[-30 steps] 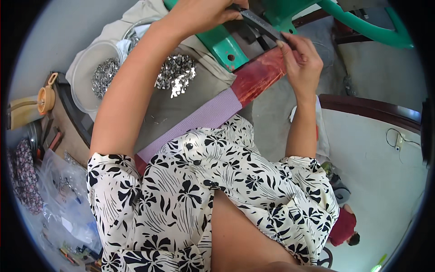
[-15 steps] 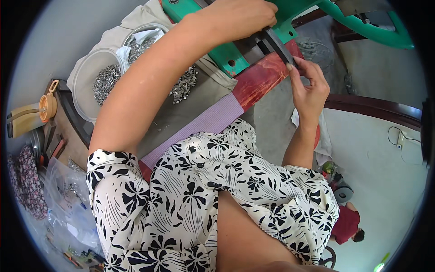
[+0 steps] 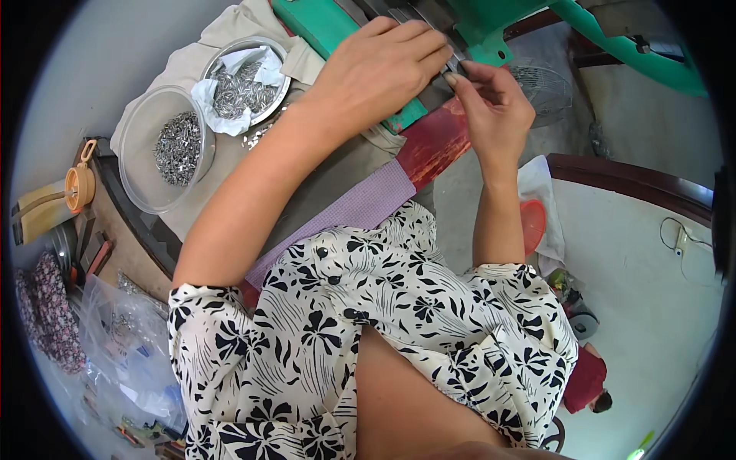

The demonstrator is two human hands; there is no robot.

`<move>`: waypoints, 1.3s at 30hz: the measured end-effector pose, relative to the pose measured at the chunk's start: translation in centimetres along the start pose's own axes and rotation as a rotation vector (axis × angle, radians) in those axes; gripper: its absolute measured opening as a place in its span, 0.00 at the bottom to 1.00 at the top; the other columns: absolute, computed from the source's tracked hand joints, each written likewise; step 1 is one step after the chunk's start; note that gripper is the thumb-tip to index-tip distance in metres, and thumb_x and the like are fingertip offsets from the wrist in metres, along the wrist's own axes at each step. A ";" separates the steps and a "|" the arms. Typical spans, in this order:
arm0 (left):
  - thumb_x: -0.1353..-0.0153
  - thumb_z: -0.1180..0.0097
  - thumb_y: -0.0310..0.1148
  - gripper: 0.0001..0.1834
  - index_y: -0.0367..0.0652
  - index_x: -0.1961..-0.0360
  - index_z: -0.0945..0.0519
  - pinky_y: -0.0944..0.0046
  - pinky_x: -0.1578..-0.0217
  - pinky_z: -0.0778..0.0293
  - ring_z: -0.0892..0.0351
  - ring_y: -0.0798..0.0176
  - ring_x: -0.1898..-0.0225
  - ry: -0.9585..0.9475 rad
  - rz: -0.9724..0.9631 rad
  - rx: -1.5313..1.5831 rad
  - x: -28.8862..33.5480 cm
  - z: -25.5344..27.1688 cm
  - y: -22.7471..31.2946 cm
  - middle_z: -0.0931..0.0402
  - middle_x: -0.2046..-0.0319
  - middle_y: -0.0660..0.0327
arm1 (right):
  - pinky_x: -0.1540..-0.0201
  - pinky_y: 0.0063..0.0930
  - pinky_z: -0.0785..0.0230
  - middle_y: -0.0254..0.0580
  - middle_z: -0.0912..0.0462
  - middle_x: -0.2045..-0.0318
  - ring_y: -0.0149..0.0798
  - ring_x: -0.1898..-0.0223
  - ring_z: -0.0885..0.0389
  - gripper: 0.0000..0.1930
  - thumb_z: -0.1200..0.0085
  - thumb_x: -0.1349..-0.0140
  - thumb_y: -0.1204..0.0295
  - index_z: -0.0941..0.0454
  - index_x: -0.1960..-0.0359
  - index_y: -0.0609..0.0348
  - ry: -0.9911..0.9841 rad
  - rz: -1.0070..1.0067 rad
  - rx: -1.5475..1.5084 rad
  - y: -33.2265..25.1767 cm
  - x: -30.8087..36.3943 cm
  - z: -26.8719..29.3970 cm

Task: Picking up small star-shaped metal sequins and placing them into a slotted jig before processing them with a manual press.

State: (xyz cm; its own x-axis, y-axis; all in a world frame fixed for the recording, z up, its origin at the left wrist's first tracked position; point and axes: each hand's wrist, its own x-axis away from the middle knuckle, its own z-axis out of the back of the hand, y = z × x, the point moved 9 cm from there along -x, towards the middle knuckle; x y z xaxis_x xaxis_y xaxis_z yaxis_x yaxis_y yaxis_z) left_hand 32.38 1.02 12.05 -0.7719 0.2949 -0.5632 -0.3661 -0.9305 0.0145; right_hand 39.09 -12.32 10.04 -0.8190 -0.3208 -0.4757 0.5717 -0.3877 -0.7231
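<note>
My right hand [image 3: 498,107] pinches the end of a dark metal bar [image 3: 454,67] between thumb and fingers, at the green machine [image 3: 326,27]. My left hand [image 3: 391,69] reaches over the machine's metal bed, its fingers bent and close together beside that bar. Whatever lies under the left fingertips is hidden. Just below both hands runs a worn red board [image 3: 437,142]. Left of my left forearm stand a clear plastic tub [image 3: 126,165] of small metal pieces and a metal bowl [image 3: 285,90], lined with white tissue and holding thin metal pins.
Loose metal bits [image 3: 257,138] lie beside my left forearm on a greyish cloth. A purple cloth strip [image 3: 337,211] covers the near edge. A wire basket [image 3: 546,92] stands beyond my right hand. Far off at lower right is a person [image 3: 584,379] in dark red.
My right hand has moved up and left with the dark bar, closer to my left hand. The left hand has come down and left, uncovering more of the bowl of pins.
</note>
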 end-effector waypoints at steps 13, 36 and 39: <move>0.43 0.47 0.30 0.24 0.45 0.43 0.21 0.63 0.46 0.32 0.25 0.64 0.41 0.038 0.029 -0.048 0.4 -0.4 0.7 0.23 0.46 0.66 | 0.44 0.26 0.33 0.41 0.17 0.53 0.34 0.50 0.22 0.14 0.41 0.32 0.68 0.17 0.50 0.65 -0.377 0.101 -0.173 5.7 -7.2 -4.1; 0.55 0.30 0.28 0.39 0.40 0.38 0.28 0.54 0.43 0.31 0.27 0.48 0.41 0.457 0.293 0.423 3.9 1.1 -1.3 0.26 0.43 0.55 | 0.48 0.32 0.33 0.44 0.26 0.53 0.37 0.52 0.26 0.22 0.49 0.27 0.58 0.32 0.43 0.64 0.798 0.288 -0.014 4.4 -5.9 15.4; 0.58 0.24 0.36 0.47 0.35 0.36 0.33 0.50 0.41 0.33 0.32 0.43 0.40 0.406 0.430 0.423 4.5 -1.1 -2.4 0.32 0.40 0.48 | 0.49 0.39 0.27 0.51 0.30 0.49 0.42 0.51 0.25 0.33 0.52 0.29 0.46 0.39 0.40 0.65 0.786 0.358 -0.242 0.6 -8.9 19.5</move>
State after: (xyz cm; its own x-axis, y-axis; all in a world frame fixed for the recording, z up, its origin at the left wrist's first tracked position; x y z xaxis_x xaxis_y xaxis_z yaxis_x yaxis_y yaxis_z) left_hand 30.39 4.36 8.55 -0.6693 -0.2584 -0.6966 -0.3065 -0.7580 0.5757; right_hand 47.62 -26.53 23.57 -0.4409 0.3315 -0.8341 0.8461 -0.1566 -0.5095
